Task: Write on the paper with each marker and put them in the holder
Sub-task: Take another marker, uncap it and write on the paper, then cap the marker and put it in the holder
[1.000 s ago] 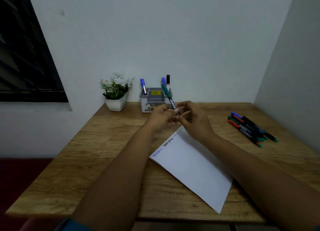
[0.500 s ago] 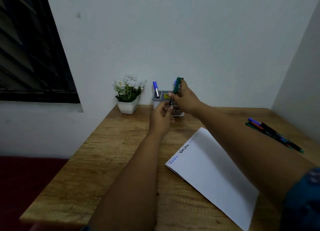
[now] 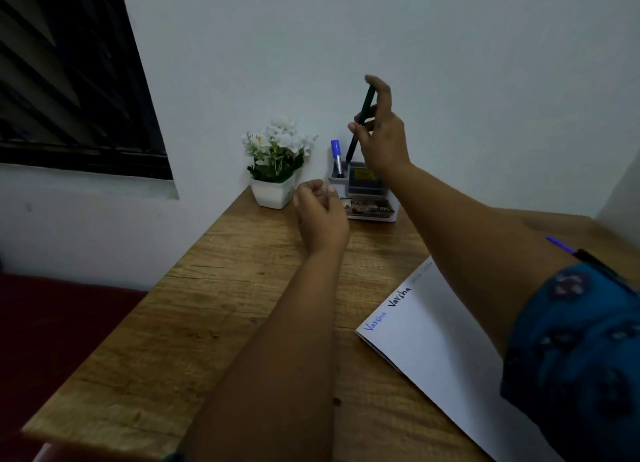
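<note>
Dim corner, white walls, wooden table [image 3: 242, 288] pushed against them. Right hand [image 3: 381, 139] pinches the green marker [image 3: 362, 122] mid-barrel, tip down, poised just above the holder [image 3: 367, 191] at the back edge. Left hand [image 3: 322, 215] hangs loosely curled, grasping nothing, near the holder's front. Marker looks light, rigid and smooth, so a mid-barrel pinch suits it. Blue marker [image 3: 336, 156] already stands in the left slot and may crowd entry. Flower pot [image 3: 275, 191] sits just left; paper [image 3: 450, 350] lies nearer, right.
</note>
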